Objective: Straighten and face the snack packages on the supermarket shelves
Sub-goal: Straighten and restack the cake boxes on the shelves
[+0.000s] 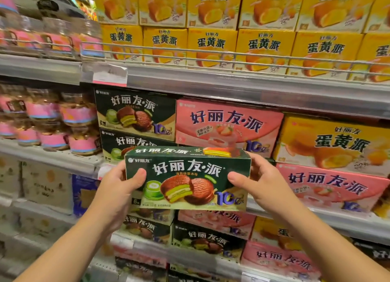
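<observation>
Head view: left hand (118, 188) and right hand (259, 182) grip green box (187, 180) reading "好丽友·派".

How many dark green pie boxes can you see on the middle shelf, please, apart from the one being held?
2: the upper green box beside the pink box, and the lower green box beneath it, partly hidden by the held box. More may sit behind.
</observation>
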